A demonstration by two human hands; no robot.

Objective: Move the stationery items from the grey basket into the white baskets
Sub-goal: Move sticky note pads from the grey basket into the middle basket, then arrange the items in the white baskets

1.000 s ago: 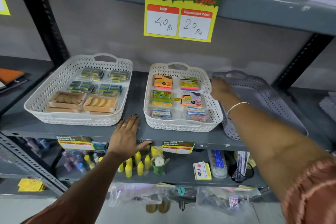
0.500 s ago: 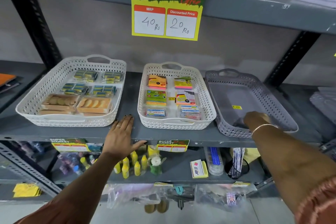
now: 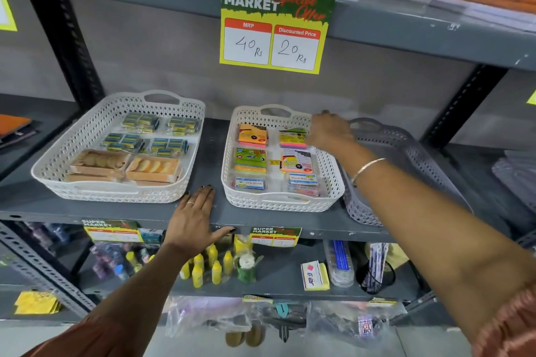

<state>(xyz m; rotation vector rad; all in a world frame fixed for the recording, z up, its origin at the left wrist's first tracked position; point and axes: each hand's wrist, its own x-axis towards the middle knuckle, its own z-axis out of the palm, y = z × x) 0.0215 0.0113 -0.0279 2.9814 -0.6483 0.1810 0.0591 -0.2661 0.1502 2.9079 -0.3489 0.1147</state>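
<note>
Two white baskets stand on the grey shelf. The left white basket (image 3: 49, 166) holds eraser packs (image 3: 140, 122) and tan boxes (image 3: 152, 168). The middle white basket (image 3: 280, 203) holds sticky-note packs (image 3: 251, 135) and small clear boxes. To its right sits the grey basket (image 3: 406, 151), which looks tilted and blurred, with nothing visible inside. My right hand (image 3: 330, 130) is closed over the grey basket's far left corner, beside the middle basket's far right corner. My left hand (image 3: 194, 217) lies flat and open on the shelf's front edge between the white baskets.
A price sign (image 3: 275, 26) hangs from the shelf above, which carries paper stacks. Dark uprights (image 3: 65, 46) frame the bay. The shelf below holds yellow bottles (image 3: 203, 269), a pad (image 3: 314, 275) and a clear case. Bagged items lie lower down.
My right hand left the grey basket's near rim and went back to its far left corner. The grey basket has tilted again. The left hand stayed put.
</note>
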